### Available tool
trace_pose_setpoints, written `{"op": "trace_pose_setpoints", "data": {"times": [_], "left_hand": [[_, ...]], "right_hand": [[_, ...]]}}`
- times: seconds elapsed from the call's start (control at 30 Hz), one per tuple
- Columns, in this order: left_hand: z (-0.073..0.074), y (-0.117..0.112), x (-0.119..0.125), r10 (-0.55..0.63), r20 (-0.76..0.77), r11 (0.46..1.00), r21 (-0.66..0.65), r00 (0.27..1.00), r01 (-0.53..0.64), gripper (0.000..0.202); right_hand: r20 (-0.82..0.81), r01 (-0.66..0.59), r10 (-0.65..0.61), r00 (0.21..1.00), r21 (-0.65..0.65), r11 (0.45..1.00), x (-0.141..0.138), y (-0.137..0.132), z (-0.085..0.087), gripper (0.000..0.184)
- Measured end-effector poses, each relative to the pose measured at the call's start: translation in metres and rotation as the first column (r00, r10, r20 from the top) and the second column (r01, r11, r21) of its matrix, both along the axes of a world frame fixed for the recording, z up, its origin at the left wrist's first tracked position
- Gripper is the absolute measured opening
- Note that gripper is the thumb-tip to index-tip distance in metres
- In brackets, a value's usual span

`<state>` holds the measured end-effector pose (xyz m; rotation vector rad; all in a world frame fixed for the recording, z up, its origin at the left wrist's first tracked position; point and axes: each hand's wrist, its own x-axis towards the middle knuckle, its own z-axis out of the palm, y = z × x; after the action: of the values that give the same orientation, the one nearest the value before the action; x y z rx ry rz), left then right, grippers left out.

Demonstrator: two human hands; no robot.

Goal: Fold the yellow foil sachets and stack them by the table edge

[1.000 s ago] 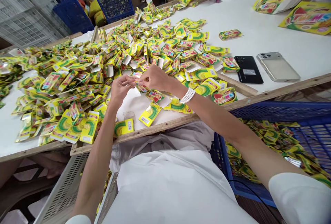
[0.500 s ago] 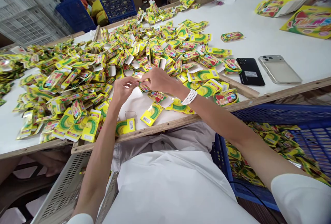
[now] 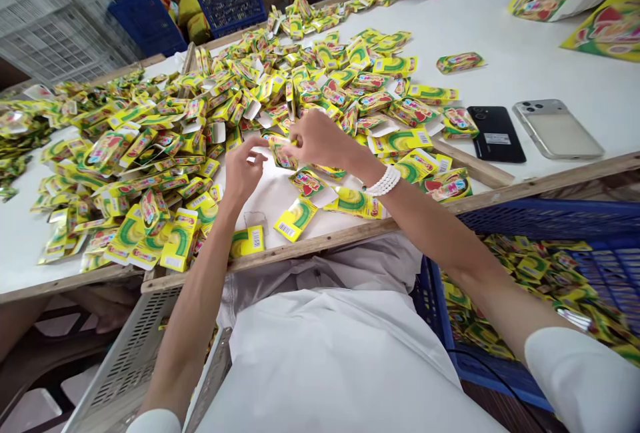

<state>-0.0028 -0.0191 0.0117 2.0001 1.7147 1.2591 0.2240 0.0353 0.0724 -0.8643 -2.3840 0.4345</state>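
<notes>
A small yellow candy box (image 3: 283,152) with a colourful printed front is between my two hands, above the near part of the pile. My right hand (image 3: 325,143), with a white bead bracelet at its wrist, pinches the box's right side. On the other side is my left hand (image 3: 244,170), its thumb and index finger parted and the index tip at the box's upper left edge. The other left fingers curl loosely. Below lie a printed box (image 3: 307,182) and a yellow box with a barcode (image 3: 295,218). The right fingertips are partly hidden.
A large pile of similar boxes (image 3: 165,146) covers the white table (image 3: 400,33). To the right lie a black phone (image 3: 496,134) and a clear phone case (image 3: 559,128). A blue crate (image 3: 550,213) of packets stands below the wooden table edge (image 3: 320,241).
My left thumb and index finger have parted from their pinch and drawn back from my right hand. The right hand has moved slightly up and right, and more of the box shows.
</notes>
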Motion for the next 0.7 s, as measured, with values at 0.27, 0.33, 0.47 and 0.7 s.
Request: {"op": "trace_pose_setpoints", "data": {"times": [0.27, 0.33, 0.47, 0.7], "left_hand": [[0.015, -0.010, -0.019, 0.599, -0.140, 0.801, 0.123, 0.788, -0.586, 0.052], [0.019, -0.016, -0.027, 0.703, -0.165, 0.710, 0.109, 0.692, -0.696, 0.060], [0.007, -0.015, -0.049, 0.723, -0.138, 0.687, 0.047, 0.676, -0.725, 0.061], [-0.025, -0.001, -0.080, 0.631, -0.002, 0.763, 0.184, 0.776, -0.620, 0.045]], "right_hand": [[-0.878, -0.510, 0.154, 0.453, -0.114, 0.852, 0.051, -0.004, 0.042, 0.040], [-0.836, -0.476, 0.074, 0.544, -0.234, 0.848, 0.047, -0.002, 0.036, 0.031], [-0.777, -0.459, 0.024, 0.629, -0.346, 0.819, 0.028, 0.001, 0.024, 0.034], [-0.612, -0.309, -0.057, 0.789, -0.475, 0.824, 0.011, 0.000, 0.016, 0.030]]}}
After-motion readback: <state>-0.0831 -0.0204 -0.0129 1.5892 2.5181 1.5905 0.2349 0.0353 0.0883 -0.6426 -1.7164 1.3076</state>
